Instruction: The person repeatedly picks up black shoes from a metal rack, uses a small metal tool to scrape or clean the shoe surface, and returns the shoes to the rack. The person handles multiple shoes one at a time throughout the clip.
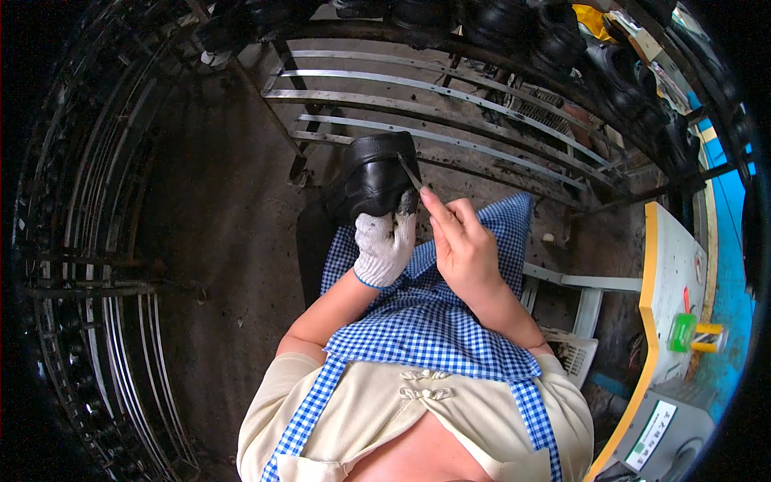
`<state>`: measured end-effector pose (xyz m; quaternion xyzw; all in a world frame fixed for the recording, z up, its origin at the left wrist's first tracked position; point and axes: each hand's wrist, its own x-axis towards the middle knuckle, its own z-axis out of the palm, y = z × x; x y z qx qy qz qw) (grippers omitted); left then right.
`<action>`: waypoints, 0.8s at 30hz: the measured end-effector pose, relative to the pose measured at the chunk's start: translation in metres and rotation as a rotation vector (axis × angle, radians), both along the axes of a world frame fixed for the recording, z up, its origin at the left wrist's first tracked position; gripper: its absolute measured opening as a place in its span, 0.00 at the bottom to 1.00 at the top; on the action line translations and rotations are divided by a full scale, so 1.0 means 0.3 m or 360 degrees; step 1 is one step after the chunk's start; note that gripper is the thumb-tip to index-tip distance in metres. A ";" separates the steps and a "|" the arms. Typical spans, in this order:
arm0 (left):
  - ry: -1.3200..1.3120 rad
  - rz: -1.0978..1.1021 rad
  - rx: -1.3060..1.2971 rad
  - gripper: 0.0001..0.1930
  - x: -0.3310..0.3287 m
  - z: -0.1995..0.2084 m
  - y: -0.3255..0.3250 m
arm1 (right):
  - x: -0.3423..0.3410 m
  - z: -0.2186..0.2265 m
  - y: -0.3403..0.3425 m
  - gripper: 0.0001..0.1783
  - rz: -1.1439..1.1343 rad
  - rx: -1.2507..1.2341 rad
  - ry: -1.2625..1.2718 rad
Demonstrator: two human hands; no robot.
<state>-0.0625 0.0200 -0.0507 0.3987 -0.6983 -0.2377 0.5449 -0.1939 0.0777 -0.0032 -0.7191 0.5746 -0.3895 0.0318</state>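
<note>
A black leather shoe (376, 173) is held up in front of my lap by my left hand (384, 245). That hand wears a white knitted glove with dark, soiled fingertips, and its fingers are closed around the shoe. In my bare right hand (464, 245) I pinch a thin, pointed metal blade (409, 170), its handle mostly hidden by the fingers. The blade's tip lies against the right side of the shoe, near its upper edge; whether it is cutting in, I cannot tell. My blue checked apron (434, 329) spreads beneath both forearms.
A metal rack (418, 95) with long rails stands ahead, with several dark shoes (498, 24) along its top. Another rack (120, 345) runs down the left. On the right are a white table with a yellow edge (649, 265), a green-and-yellow container (685, 332) and a grey box (666, 434).
</note>
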 end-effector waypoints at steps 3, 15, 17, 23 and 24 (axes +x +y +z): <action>-0.0023 0.0019 0.0030 0.10 0.000 0.009 0.001 | 0.002 -0.003 0.006 0.27 -0.0015 0.0032 -0.0014; 0.0046 -0.0091 0.0186 0.08 0.004 -0.023 0.000 | -0.003 0.000 0.000 0.28 -0.0008 -0.0015 0.0054; 0.0000 -0.0050 0.0061 0.09 0.007 -0.016 0.002 | -0.003 -0.004 0.004 0.28 -0.0001 -0.0007 0.0045; 0.0005 -0.0035 0.0095 0.12 -0.003 -0.008 -0.002 | 0.002 -0.012 -0.002 0.27 -0.0021 -0.0011 0.0024; 0.0021 -0.0022 0.0056 0.12 -0.007 -0.006 -0.002 | 0.002 -0.012 -0.003 0.27 -0.0028 -0.0015 0.0033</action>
